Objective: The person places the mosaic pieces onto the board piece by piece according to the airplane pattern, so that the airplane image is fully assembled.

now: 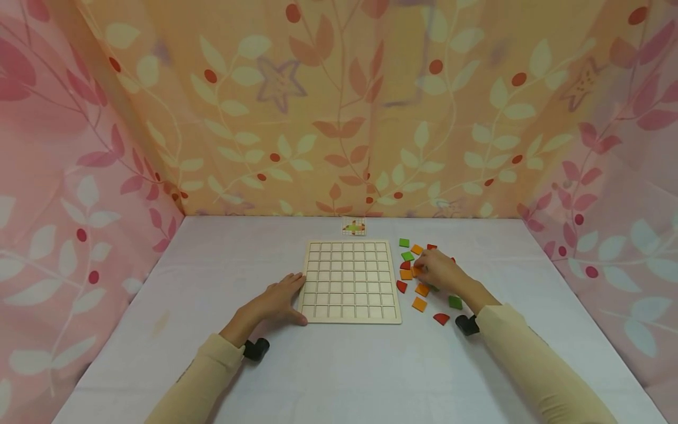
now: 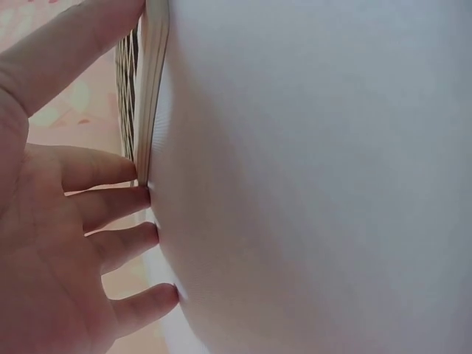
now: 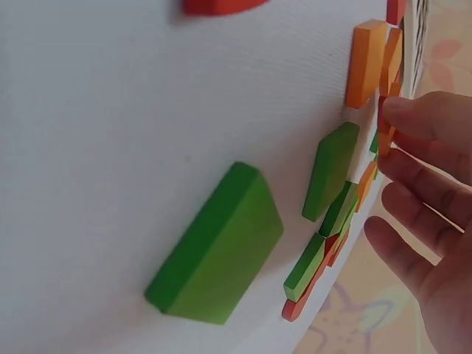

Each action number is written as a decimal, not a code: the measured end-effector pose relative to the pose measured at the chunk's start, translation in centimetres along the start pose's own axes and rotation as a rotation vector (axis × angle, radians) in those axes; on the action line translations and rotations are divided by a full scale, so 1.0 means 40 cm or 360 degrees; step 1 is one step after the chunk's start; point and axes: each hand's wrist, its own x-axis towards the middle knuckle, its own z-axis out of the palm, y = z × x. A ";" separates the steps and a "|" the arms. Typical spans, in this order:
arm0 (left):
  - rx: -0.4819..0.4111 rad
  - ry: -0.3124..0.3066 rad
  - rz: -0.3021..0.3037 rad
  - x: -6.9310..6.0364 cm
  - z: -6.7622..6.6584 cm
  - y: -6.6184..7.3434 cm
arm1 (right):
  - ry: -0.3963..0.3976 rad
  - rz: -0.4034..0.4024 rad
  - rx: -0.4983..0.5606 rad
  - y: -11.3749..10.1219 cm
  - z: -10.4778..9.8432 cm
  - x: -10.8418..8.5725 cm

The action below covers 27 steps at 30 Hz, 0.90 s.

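Note:
A pale wooden board (image 1: 349, 285) with a grid of square recesses lies flat on the white table. Spread out at its left edge, my left hand (image 1: 275, 297) touches the board with fingertips and thumb; the left wrist view shows those fingers (image 2: 122, 243) extended. To the right of the board, my right hand (image 1: 442, 272) reaches into a scatter of small tiles. Its thumb and fingertips pinch an orange square tile (image 1: 416, 271), partly covered by the hand in the right wrist view. Around it lie a red quarter-round tile (image 1: 405, 265) and a green tile (image 1: 407, 257).
A small pattern card (image 1: 354, 226) lies behind the board. More loose tiles sit on the right, among them an orange square (image 1: 419, 304), a red quarter-round (image 1: 441, 318) and a green tile (image 1: 455, 302). Patterned cloth (image 1: 339, 118) encloses the table (image 1: 339, 377) at the back and sides.

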 end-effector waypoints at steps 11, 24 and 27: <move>0.0019 0.0003 -0.0005 -0.001 -0.001 -0.001 | 0.0034 0.0004 0.0080 -0.008 -0.005 0.005; -0.0006 0.0004 -0.0013 -0.002 0.001 0.001 | 0.0032 0.0096 0.0220 -0.037 -0.001 0.015; -0.0017 0.0003 -0.0017 -0.001 0.003 0.002 | 0.0036 0.0079 0.0209 -0.045 -0.001 0.015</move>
